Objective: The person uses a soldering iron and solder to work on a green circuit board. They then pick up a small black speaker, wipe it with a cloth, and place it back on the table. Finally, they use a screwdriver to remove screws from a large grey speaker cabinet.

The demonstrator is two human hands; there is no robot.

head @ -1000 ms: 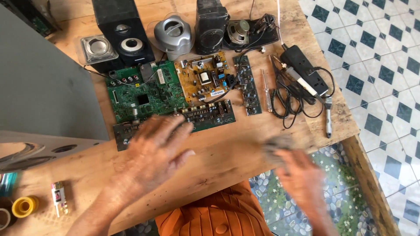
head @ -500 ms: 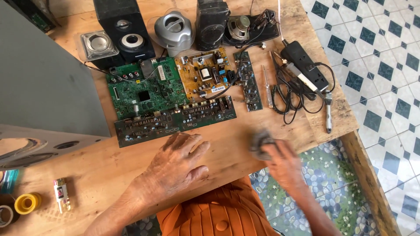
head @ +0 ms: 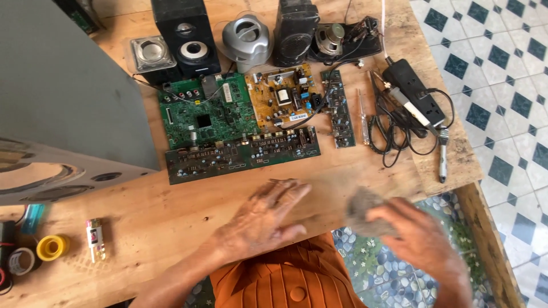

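Note:
My left hand (head: 264, 218) lies flat, palm down, on the wooden table (head: 171, 211) near its front edge, with fingers spread and nothing in it. My right hand (head: 419, 236) grips a crumpled grey rag (head: 362, 208) at the table's front edge, to the right of the left hand. Just beyond the hands lies a long dark circuit board (head: 242, 154). Behind it sit a green circuit board (head: 205, 117) and a yellow-brown circuit board (head: 281, 100). A narrow dark board (head: 338, 108) lies to their right.
Black speakers (head: 185, 34), a silver speaker (head: 246, 37) and a bare speaker cone (head: 331, 32) stand at the back. A black power strip (head: 414, 91), cables and a pen-like tool (head: 443, 162) lie right. A large grey panel (head: 63, 108) fills the left. Tape rolls (head: 52, 247) sit front left.
My left hand has drawn back from the long dark board toward the table's front edge. My right hand has swept the rag leftward, then back to the right along the front edge.

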